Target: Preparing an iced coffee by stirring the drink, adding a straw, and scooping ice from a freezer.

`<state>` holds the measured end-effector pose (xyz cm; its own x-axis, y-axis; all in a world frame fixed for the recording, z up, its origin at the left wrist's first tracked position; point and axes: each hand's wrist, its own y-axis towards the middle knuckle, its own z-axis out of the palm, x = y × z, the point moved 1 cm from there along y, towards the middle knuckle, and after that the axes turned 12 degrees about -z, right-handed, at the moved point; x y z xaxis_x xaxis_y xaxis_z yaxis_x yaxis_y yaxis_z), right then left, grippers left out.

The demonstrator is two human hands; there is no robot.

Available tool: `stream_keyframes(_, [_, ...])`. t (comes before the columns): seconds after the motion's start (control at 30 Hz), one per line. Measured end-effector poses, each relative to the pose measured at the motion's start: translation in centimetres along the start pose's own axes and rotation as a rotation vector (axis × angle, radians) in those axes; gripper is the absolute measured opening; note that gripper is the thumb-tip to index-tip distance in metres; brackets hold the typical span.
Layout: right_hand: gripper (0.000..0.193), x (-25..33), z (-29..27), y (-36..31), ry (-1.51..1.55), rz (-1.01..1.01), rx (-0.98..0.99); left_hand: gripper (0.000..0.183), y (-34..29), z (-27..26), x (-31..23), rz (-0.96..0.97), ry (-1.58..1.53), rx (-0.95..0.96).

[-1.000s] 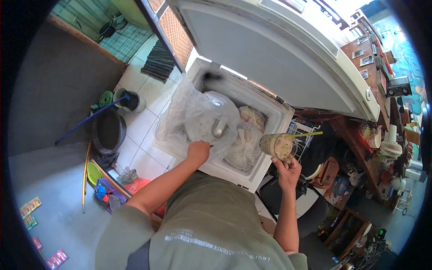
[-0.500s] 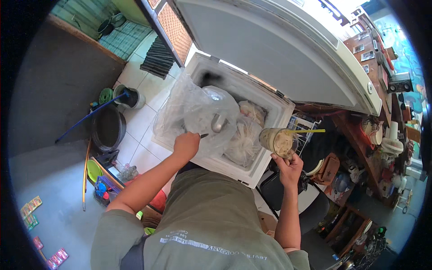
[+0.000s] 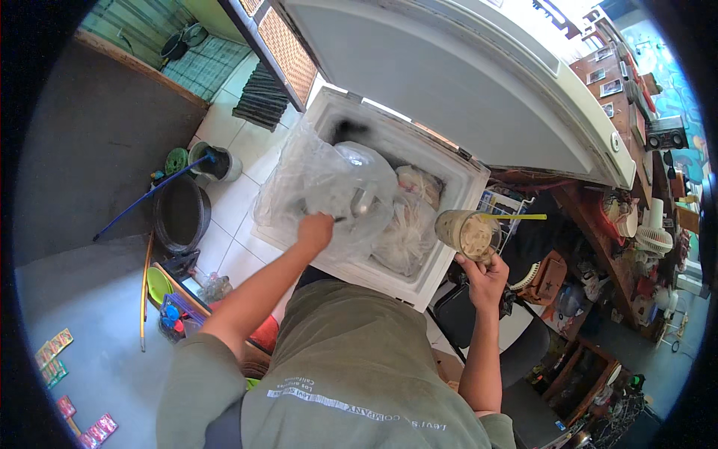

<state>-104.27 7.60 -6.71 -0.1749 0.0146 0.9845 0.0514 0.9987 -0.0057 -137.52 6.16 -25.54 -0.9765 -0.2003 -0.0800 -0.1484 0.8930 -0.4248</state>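
My left hand (image 3: pixel 316 231) is closed round the dark handle of a metal ladle (image 3: pixel 364 202), whose bowl lies in a large clear plastic bag (image 3: pixel 295 176). The bag spreads open inside a white chest freezer (image 3: pixel 429 290) and over its left rim; its contents look whitish and are hard to make out. To the right of the freezer my right hand (image 3: pixel 486 278) grips a glass mug (image 3: pixel 458 230) by its lower side. Pale chunks and a beige drink fill the mug, and a yellow straw (image 3: pixel 521 217) sticks out to the right.
Tied plastic bags (image 3: pixel 404 236) sit in the freezer's right half. Its raised lid (image 3: pixel 449 90) stands behind. A black tub (image 3: pixel 182 217) and a bucket (image 3: pixel 226 165) with a blue-handled brush are on the left floor. At right are a dark chair (image 3: pixel 520 352) and a wire rack (image 3: pixel 508 213).
My left hand has moved slightly forward and right with the ladle, whose bowl has turned a little. My right hand and the mug have shifted slightly right.
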Motion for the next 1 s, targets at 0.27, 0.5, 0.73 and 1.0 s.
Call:
stream_keyframes(0.27, [0.022, 0.1, -1.3, -0.2, -0.150, -0.010, 0.056, 0.017, 2.5, -9.9, -2.8, -0.024, 0.056, -0.036])
stream_keyframes(0.5, [0.023, 1.0, -0.8, 0.4, -0.085, -0.015, 0.056, 0.014, 5.6, -12.3, -0.1, -0.078, 0.130, -0.179])
stream_keyframes(0.73, [0.021, 0.5, -0.9, -0.3, -0.062, -0.006, -0.021, 0.014, 5.5, -12.5, -1.8, 0.052, 0.183, -0.157])
stream_keyframes(1.0, [0.023, -0.9, -2.1, -1.2, -0.220, -0.034, 0.023, 0.017, 7.5, -8.8, -1.6, 0.087, 0.233, -0.127])
